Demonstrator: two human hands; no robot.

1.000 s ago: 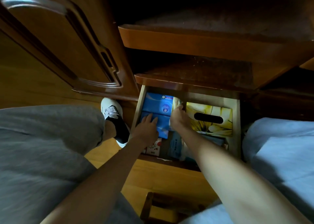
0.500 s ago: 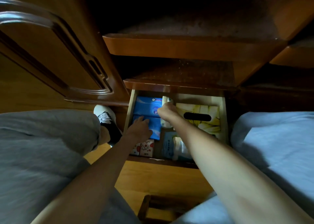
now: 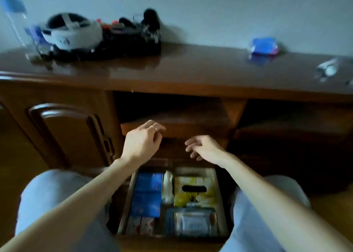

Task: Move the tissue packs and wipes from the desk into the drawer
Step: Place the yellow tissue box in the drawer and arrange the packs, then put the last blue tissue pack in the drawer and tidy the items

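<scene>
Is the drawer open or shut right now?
Open: the drawer is pulled out between the knees, blue packs and yellow tissue box visible inside.

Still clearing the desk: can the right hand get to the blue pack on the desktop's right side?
Probably yes: the right hand is empty and raised above the drawer, and nothing stands around the blue pack on the desktop.

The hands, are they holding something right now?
No. The left hand and the right hand are both empty, fingers loosely curled, raised above the open drawer. Neither touches the tissue packs inside.
</scene>
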